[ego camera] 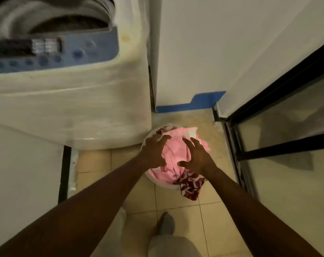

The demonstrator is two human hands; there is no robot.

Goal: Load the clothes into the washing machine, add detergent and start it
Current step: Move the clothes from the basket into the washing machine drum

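Head view looks down on a white laundry basin [146, 174] on the tiled floor [185, 210] at centre frame, heaped with a pink garment [174, 154] and a red-and-white patterned cloth [190, 186] that spills over its lower rim. Both arms reach down to it: the left hand [154, 152] and the right hand [196, 157] hover with fingers spread wide, just over or touching the pink garment, neither yet closed on anything. The top-loading washing machine [70, 101] fills the upper left of the frame, just beside the basin, its lid up and its drum [70, 25] blurred, so I cannot tell whether anything lies inside. By my reading the task is at its start: the clothes sit in the basin, the first armful is about to be gathered, and loading, detergent and pressing the buttons on the blue control panel [51, 51] all remain. No detergent is in view.
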